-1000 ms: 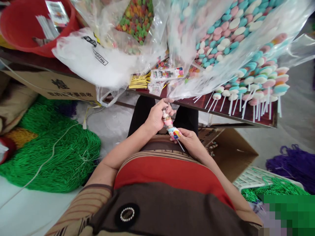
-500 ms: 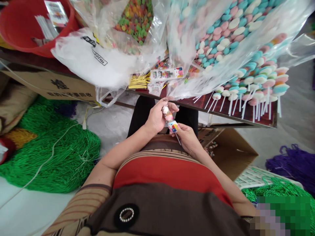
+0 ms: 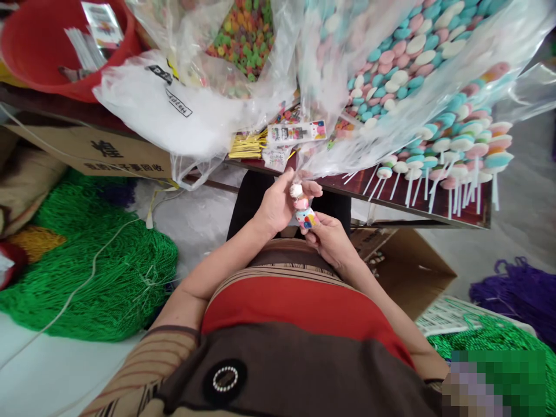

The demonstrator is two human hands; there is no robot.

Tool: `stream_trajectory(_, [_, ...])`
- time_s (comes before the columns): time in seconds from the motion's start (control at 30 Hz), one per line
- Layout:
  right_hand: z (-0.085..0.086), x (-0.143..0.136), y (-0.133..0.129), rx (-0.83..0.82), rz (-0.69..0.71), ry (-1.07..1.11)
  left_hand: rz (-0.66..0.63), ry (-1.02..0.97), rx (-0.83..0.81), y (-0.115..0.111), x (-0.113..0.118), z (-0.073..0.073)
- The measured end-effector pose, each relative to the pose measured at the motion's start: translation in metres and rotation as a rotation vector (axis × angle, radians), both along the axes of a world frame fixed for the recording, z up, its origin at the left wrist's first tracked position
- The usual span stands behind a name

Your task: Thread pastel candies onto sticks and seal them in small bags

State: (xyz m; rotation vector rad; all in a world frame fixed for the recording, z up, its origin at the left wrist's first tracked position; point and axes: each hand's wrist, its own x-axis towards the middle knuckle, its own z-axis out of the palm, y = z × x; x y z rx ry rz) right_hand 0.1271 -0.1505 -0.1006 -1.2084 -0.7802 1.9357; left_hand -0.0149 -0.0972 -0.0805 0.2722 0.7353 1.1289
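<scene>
A marshmallow lollipop in a clear bag with a colourful printed lower end is between my hands, above my lap. Around its upper part, my left hand is curled, the fingertips showing past the far side. My right hand pinches the printed end of the bag between thumb and fingers; the stick is hidden there. On the table edge in front lie a stack of printed bags and a bundle of yellow twist ties. Finished-looking marshmallow lollipops are piled at the right, white sticks pointing towards me.
Large plastic bags of ring-shaped gummies and pastel marshmallows cover the table's back. A red basin stands far left. Below are an open cardboard box, green cord heaps and purple cords.
My right hand has shifted slightly up and closer round the printed end, covering the stick that showed below it. The left fingers have opened a little around the upper part.
</scene>
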Motion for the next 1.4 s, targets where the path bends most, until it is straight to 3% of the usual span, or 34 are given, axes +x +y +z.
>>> stream_trajectory(0.13, [0.005, 0.002, 0.000, 0.003, 0.007, 0.085, -0.038, -0.082, -0.039, 0.001, -0.007, 0.013])
stream_trajectory(0.3, [0.006, 0.004, 0.000, 0.035, 0.041, 0.162, -0.066, -0.031, -0.058, -0.002, -0.008, 0.021])
stream_trajectory(0.67, [-0.002, 0.006, -0.003, 0.018, 0.020, 0.171, 0.048, 0.084, 0.056, -0.007, 0.002, 0.024])
stream_trajectory(0.97, [-0.001, 0.005, -0.003, 0.010, 0.018, 0.210, 0.226, 0.040, -0.041, -0.004, 0.017, 0.020])
stream_trajectory(1.23, [0.000, 0.007, -0.001, -0.012, 0.025, 0.201, -0.040, 0.062, 0.097, -0.018, 0.012, 0.030])
stream_trajectory(1.4, [0.000, 0.008, 0.000, -0.019, 0.022, 0.207, -0.028, 0.066, 0.109, -0.019, 0.014, 0.025])
